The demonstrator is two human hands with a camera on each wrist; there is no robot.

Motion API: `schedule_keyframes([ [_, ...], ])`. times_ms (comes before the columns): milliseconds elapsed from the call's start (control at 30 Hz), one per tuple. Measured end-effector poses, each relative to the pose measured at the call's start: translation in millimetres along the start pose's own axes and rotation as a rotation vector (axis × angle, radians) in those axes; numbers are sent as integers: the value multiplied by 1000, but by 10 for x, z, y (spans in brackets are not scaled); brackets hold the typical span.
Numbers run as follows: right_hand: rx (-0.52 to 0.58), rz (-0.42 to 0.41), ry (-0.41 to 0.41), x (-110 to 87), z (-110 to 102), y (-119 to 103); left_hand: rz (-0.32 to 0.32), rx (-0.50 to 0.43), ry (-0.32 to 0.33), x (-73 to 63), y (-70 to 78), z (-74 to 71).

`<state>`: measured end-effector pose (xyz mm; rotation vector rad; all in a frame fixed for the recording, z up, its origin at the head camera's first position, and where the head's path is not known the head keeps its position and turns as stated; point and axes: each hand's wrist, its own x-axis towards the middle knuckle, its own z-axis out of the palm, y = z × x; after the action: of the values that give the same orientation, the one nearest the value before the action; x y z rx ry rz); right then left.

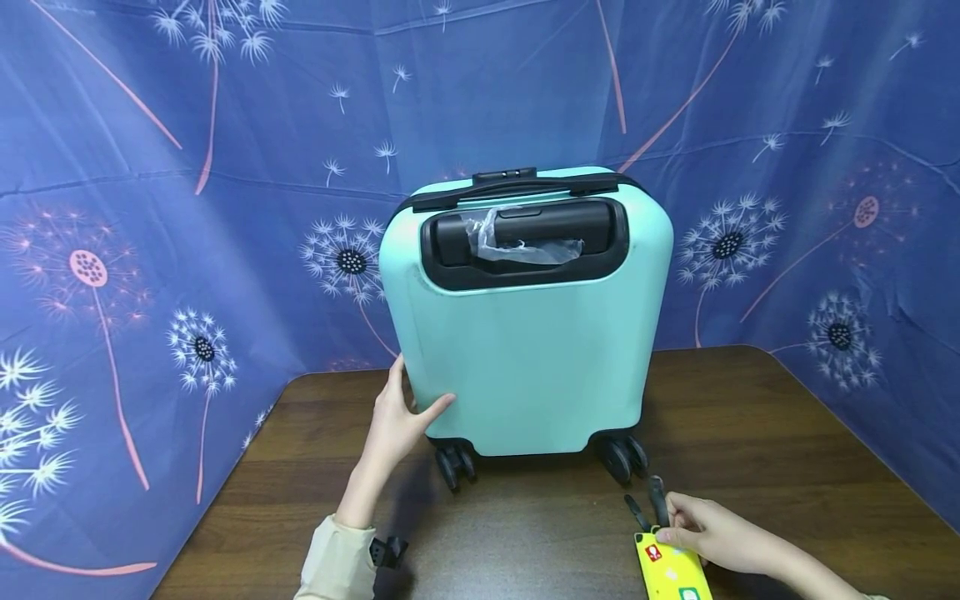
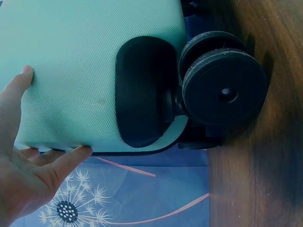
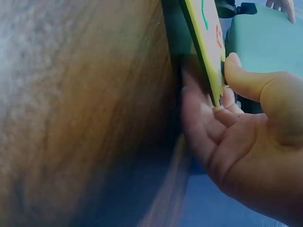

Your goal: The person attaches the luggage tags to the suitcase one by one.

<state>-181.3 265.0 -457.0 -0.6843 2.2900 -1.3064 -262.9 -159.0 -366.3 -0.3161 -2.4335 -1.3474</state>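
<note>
A mint-green suitcase point(image 1: 540, 358) stands upright on its black wheels, with its recessed pull handle point(image 1: 525, 237) partly wrapped in clear plastic. My left hand point(image 1: 397, 421) grips the suitcase's lower left edge, thumb on the front face and fingers round the side. In the left wrist view that hand point(image 2: 38, 179) is close to a black double wheel point(image 2: 225, 87). My right hand point(image 1: 708, 529) pinches a yellow luggage tag point(image 1: 671, 571) near its top, just in front of the right wheels. The tag's black strap point(image 1: 637, 512) sticks up in two loose ends.
Everything stands on a brown wooden table point(image 1: 540, 525). Close behind the suitcase hangs a blue cloth point(image 1: 495, 92) with dandelion prints, which also runs along both sides. A small black object point(image 1: 388, 552) shows beside my left sleeve point(image 1: 341, 558).
</note>
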Motion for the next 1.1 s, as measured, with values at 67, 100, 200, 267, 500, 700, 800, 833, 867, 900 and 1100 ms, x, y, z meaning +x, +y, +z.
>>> schedule_keyframes([
  [67,18,-1,0,6,-3,2,-3,1,-1,-2,3,-1],
  [100,22,-5,1,10,-4,6,-4,-1,-2,-3,5,-1],
  [200,30,-5,6,20,-11,18,-5,-5,-5,-5,7,-1],
  [267,39,-4,7,24,-18,26,-6,-7,-5,-6,7,-1],
  [500,94,-74,-28,10,-46,58,-3,-15,-2,-9,2,2],
  [700,148,-71,-41,-25,-74,62,11,-17,-1,-12,-16,-2],
  [800,148,-73,-31,-43,-94,38,13,-24,-2,-8,-18,-4],
  [833,143,-67,-21,-49,-101,23,14,-25,-3,-6,-18,-5],
  [867,138,-58,-12,-57,-109,4,13,-27,-4,-5,-18,-5],
  [900,137,-48,-6,-67,-118,-16,11,-25,-5,-5,-18,-4],
  [1100,131,11,32,-117,-168,-125,8,-16,-10,-9,-12,3],
])
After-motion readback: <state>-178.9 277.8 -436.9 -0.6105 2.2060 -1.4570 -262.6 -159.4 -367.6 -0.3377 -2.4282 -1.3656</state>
